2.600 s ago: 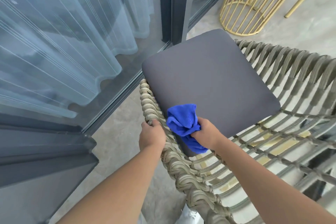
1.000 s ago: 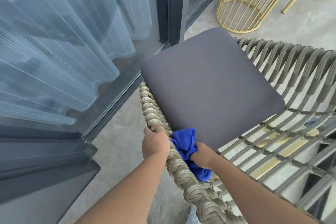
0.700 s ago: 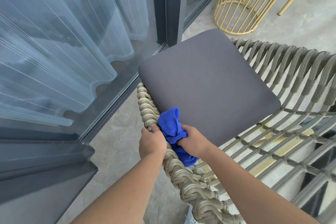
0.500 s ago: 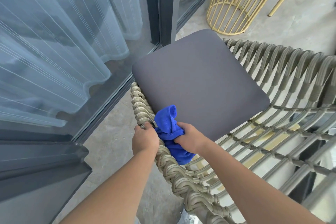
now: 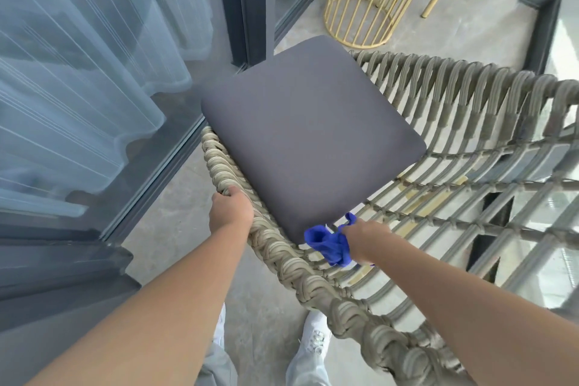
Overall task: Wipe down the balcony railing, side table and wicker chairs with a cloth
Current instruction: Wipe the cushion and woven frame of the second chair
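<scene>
A wicker chair [image 5: 338, 301] with a braided rim and a dark grey seat cushion [image 5: 310, 131] fills the middle of the head view. My left hand [image 5: 230, 208] grips the braided rim on the chair's left side. My right hand [image 5: 365, 240] holds a bunched blue cloth [image 5: 329, 243] inside the chair, against the woven strands at the cushion's near corner. Part of the cloth is hidden under my fingers.
A glass sliding door [image 5: 94, 78] with sheer curtains behind it runs along the left. A gold wire side table base [image 5: 360, 9] stands on the concrete floor beyond the chair. A dark railing post [image 5: 542, 28] and glass panel are at right. My white shoes [image 5: 316, 341] show below the rim.
My right hand has carried the cloth from beside my left hand on the rim rightward and down to the cushion's near corner. My left hand has kept its hold on the rim.
</scene>
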Motion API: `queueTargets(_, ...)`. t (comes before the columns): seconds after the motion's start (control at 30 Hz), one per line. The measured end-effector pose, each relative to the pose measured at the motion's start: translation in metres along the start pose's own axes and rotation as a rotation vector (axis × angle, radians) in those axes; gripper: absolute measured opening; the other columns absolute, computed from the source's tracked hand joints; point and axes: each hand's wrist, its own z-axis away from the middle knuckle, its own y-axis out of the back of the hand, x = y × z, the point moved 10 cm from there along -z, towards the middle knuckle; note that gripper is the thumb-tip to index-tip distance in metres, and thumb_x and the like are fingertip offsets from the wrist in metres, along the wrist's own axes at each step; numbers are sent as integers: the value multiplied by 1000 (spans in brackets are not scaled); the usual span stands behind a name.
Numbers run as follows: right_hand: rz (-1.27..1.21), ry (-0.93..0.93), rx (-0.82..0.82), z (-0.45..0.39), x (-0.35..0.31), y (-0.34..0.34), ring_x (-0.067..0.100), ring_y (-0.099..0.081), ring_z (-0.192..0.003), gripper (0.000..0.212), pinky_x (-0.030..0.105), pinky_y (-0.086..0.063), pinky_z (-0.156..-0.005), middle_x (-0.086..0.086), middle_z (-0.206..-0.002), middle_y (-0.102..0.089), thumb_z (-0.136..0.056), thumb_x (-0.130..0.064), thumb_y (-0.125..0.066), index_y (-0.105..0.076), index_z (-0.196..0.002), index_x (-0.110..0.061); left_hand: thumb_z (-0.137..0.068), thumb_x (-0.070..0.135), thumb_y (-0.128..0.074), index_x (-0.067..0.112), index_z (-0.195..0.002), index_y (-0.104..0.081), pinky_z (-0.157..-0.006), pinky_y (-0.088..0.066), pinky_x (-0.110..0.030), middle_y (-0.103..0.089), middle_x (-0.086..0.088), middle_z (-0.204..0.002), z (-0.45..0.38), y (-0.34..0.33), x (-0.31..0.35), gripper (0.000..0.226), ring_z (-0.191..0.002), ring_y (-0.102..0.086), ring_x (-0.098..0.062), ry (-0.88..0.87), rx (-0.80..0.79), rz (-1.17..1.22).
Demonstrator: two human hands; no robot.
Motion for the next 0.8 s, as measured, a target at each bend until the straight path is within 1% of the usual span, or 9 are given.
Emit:
queueTargets(0.07, -95, 20, -46, 2, -16, -4, 24, -67, -102, 45, 34, -46, -70, -3, -120, -61, -94, -19, -59, -53, -138, -20, -105, 38, -32, 5, -141, -50, -105, -45, -49, -58, -22, -140, 0, 0, 0, 52, -124, -56, -46, 0, -3, 0)
queueTargets(0.13, -231, 45, -105, 8, -37, -10, 21, -65, -72, 26, 30, -48, -57, 1, -90, -66, -97, -19, -54, -59, -122, -17, -105, 38, -32, 4, -141, -50, -105, -45, -49, -58, -23, -140, 1, 0, 0, 52, -125, -55, -46, -4, -7, 5)
queueTargets(0.17, -271, 57, -117, 12, -45, -11, 23, -64, -70, 23, 30, -50, -57, 4, -91, -67, -98, -17, -52, -59, -120, -15, -105, 38, -33, 4, -140, -50, -105, -45, -49, -58, -23, -140, 1, 0, 0, 52, -125, -56, -46, -6, -11, 10)
queueTargets(0.27, -340, 98, -76, 15, -61, -2, 31, -63, -104, 38, 38, -53, -86, 9, -123, -65, -95, -17, -52, -55, -133, -15, -105, 38, -34, 4, -141, -49, -105, -45, -49, -58, -23, -140, 0, 0, -2, 51, -125, -56, -45, -9, -16, 20)
queueTargets(0.33, -399, 111, -76, 19, -62, 4, 31, -62, -113, 39, 40, -51, -93, 8, -126, -64, -94, -18, -53, -56, -133, -15, -105, 38, -34, 5, -143, -48, -105, -44, -48, -57, -22, -141, 0, 0, -2, 52, -126, -55, -45, -12, -21, 28)
queueTargets(0.43, -551, 124, -46, 26, -61, 20, 29, -63, -106, 27, 36, -51, -88, 8, -120, -67, -94, -18, -54, -60, -121, -14, -106, 38, -33, 5, -146, -46, -105, -43, -47, -56, -22, -144, -1, -2, -1, 53, -128, -54, -45, -12, -20, 51)
queueTargets(0.53, -655, 183, 13, 39, -71, 41, 30, -64, -106, 28, 37, -52, -89, 9, -117, -69, -94, -14, -53, -61, -121, -10, -106, 37, -34, 5, -146, -46, -104, -42, -46, -56, -23, -144, -3, -2, -2, 53, -128, -54, -45, -9, -11, 72)
queueTargets(0.63, -703, 227, 67, 54, -75, 53, 26, -59, -96, 26, 35, -49, -82, 6, -107, -66, -95, -9, -49, -60, -118, -7, -106, 39, -34, 5, -147, -45, -105, -42, -46, -55, -23, -144, -1, -2, -4, 55, -129, -53, -45, -5, -17, 82)
queueTargets(0.8, -833, 303, 169, 82, -62, 77, 20, -57, -87, 24, 34, -52, -83, 6, -100, -66, -93, -6, -53, -61, -115, -6, -103, 39, -36, 3, -145, -46, -106, -42, -47, -55, -23, -143, 8, 1, -2, 57, -128, -53, -46, 6, -53, 119)
